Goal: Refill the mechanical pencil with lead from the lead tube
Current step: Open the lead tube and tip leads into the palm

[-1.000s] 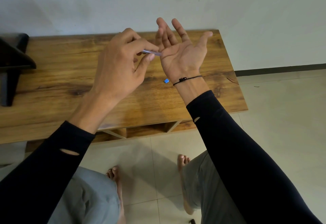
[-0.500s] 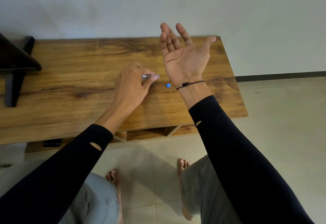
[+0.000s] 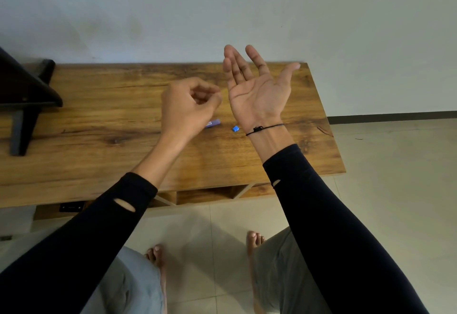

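A person seated at a wooden table (image 3: 99, 121) works through refilling a mechanical pencil, with the lead tube (image 3: 213, 123) lying flat on the tabletop just below the left hand (image 3: 191, 106) and its small blue cap (image 3: 235, 128) resting apart beside it, close to the right wrist. The right hand (image 3: 257, 91) is raised palm-up, fingers spread and flat, gripping nothing; any lead lying in the palm is too fine to make out. The left hand hovers above the table with its fingers curled and thumb and forefinger drawn together in a pinch, though whether they hold a stick of lead cannot be told. The pencil itself is not visible anywhere on the table. A dark stand (image 3: 24, 96) sits at the far left edge, well clear of the work.

The step in hand appears to be picking a single lead out of the open palm. Doing it well likely calls for keeping the palm level and still so nothing rolls off, nipping one stick near its middle with the lightest pressure, and lifting it straight up, since thin lead snaps easily if bent or squeezed. Working over the table rather than the tiled floor would make a dropped piece easier to recover.
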`<state>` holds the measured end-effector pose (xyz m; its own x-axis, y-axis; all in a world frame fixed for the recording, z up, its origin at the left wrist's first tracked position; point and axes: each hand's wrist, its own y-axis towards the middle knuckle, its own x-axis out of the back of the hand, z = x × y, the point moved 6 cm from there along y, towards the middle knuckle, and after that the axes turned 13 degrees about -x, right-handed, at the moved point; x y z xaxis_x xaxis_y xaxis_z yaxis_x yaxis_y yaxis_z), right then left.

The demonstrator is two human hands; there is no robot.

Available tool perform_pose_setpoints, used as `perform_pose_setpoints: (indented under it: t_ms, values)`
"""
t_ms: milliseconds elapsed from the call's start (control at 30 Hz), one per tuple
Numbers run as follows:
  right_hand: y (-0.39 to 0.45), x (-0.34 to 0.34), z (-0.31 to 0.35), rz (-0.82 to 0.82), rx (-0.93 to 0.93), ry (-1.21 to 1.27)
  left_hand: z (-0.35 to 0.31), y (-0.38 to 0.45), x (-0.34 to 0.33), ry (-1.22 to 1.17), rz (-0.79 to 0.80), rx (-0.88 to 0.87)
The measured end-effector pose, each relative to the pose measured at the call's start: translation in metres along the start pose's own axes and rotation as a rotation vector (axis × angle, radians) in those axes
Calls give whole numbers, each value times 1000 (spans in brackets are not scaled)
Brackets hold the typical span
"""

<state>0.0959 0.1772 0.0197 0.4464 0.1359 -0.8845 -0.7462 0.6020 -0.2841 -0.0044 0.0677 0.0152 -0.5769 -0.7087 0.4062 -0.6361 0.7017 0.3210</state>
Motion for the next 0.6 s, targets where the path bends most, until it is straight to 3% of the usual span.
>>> perform_pose_setpoints:
  t_ms: [67, 167, 400, 600]
  values:
    - [1, 0, -1, -11, 8, -17, -15, -1, 2, -91, -57, -55]
    - [0, 1, -2, -43, 29, -52, -30, -10, -5, -73, -5, -157]
    - [0, -1, -4, -55, 71, -217, -48, -11, -2, 188, 86, -382]
    - [3, -2, -10, -45, 66, -286, -51, -11, -2, 431, 124, -406]
